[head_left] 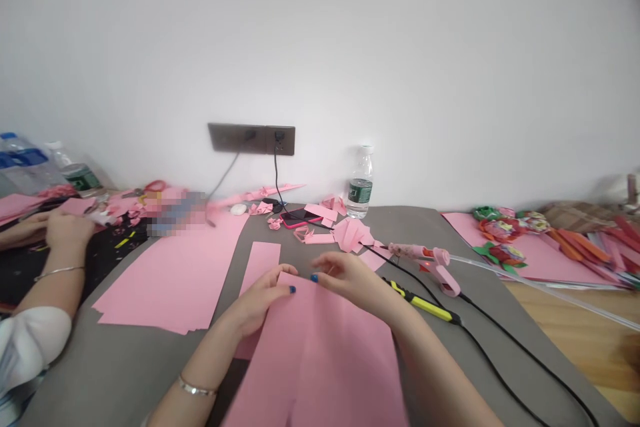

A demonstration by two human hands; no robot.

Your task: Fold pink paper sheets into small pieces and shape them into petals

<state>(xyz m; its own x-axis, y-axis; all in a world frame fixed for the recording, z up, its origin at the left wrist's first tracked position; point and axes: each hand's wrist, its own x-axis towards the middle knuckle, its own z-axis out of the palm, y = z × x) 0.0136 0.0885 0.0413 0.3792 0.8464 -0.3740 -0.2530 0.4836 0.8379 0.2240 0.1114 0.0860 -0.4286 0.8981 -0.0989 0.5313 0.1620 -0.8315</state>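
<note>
A large sheet of pink paper (330,360), with a crease line down its middle, lies in front of me and runs off the bottom of the view. At its far left corner my left hand (260,301) pinches the edge, thumb on top. My right hand (353,280) has its thumb on the far edge, fingers curled above and behind it; their tips are partly hidden. Beneath my left hand lies a narrow pink paper strip (263,260). A stack of pink sheets (167,280) is spread to the left.
Right of my hands lie a pink glue gun (440,273) with a cord and a yellow utility knife (427,307). Pink scraps (350,233), a phone (300,217) and a water bottle (360,187) stand behind. A co-worker's hands (70,230) are at left; paper flowers (503,233) at right.
</note>
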